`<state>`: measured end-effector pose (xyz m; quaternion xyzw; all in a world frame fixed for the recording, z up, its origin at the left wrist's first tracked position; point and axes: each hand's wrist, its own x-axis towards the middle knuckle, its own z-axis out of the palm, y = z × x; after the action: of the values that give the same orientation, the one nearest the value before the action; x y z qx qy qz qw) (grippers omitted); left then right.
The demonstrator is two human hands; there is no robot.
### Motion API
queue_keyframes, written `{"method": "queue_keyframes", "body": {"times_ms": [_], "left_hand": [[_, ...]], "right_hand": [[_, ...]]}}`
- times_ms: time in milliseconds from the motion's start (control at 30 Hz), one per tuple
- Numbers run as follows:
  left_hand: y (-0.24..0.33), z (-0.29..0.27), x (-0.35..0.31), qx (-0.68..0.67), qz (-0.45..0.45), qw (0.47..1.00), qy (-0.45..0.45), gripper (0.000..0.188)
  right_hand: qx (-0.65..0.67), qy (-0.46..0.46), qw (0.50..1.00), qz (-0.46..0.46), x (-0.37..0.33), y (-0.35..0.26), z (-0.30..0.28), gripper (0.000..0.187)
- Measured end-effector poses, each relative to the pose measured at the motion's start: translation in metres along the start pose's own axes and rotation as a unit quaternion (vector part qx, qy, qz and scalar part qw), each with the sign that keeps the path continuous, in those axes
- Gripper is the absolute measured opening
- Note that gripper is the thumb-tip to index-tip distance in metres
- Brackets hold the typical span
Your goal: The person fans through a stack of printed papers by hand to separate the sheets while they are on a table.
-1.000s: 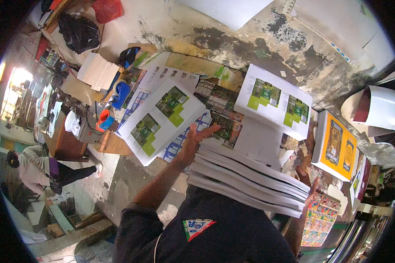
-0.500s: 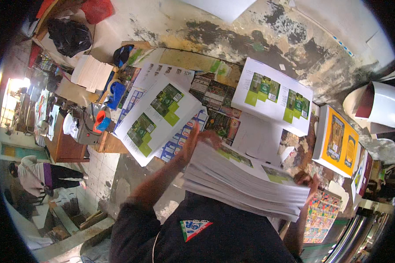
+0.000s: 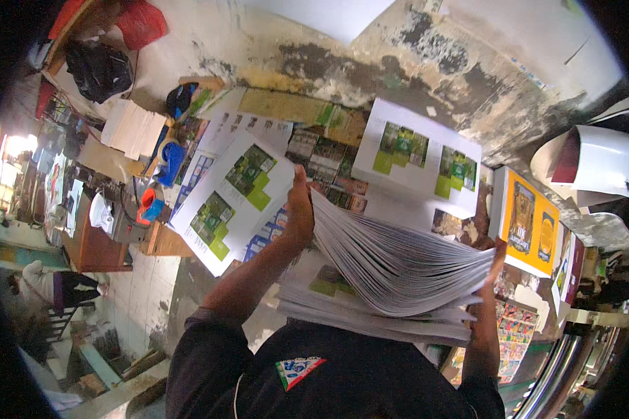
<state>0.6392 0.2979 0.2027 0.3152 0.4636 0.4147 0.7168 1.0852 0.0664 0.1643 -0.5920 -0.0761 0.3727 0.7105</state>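
A thick stack of paper sheets (image 3: pixel 405 269) sags between my hands, its edges fanned into many thin layers. My left hand (image 3: pixel 300 213) is closed on the stack's left end, with the thumb pointing up. At the right end, my right hand (image 3: pixel 490 269) grips the sheets, its fingers partly hidden behind them. Under the bent sheets lies a lower pile of paper (image 3: pixel 377 327), close against my dark shirt; a green print shows on its top sheet. Left of my left hand rests another pile of green-printed sheets (image 3: pixel 234 199). Beyond the held stack stands a tall white pile with green prints (image 3: pixel 419 164).
A pile with a yellow printed cover (image 3: pixel 528 216) stands at the right. Blue tape (image 3: pixel 169 164) and an orange roll (image 3: pixel 147 204) sit at the left, near cream paper (image 3: pixel 133 129). A stained wall (image 3: pixel 370 63) borders the far side. Another person (image 3: pixel 45 286) is at the far left.
My hands have lifted the upper sheets off the lower pile and bent them into a downward curve. The top print of the held stack no longer shows. The view has shifted slightly.
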Motion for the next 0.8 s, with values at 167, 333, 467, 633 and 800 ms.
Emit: {"method": "queue_keyframes", "body": {"times_ms": [167,333,467,633,800], "left_hand": [[0.008,-0.044,-0.036,0.022,-0.017,0.990,-0.141,0.079],[-0.034,-0.093,-0.042,0.047,0.036,0.995,-0.077,0.080],[-0.023,-0.034,-0.080,-0.117,-0.065,0.987,-0.094,0.088],[-0.040,-0.045,-0.065,-0.034,-0.098,0.978,-0.181,0.102],[-0.054,-0.069,-0.046,-0.037,0.000,0.987,-0.159,0.088]], "right_hand": [[-0.008,-0.157,0.987,-0.012,-0.047,-0.005,-0.041,0.052],[0.035,-0.167,0.985,0.028,-0.080,0.011,-0.067,0.080],[0.108,-0.210,0.971,0.024,-0.104,0.029,-0.054,0.080],[0.103,-0.218,0.970,0.027,-0.110,0.025,-0.051,0.080],[0.164,-0.311,0.935,0.047,-0.101,0.015,-0.065,0.080]]}}
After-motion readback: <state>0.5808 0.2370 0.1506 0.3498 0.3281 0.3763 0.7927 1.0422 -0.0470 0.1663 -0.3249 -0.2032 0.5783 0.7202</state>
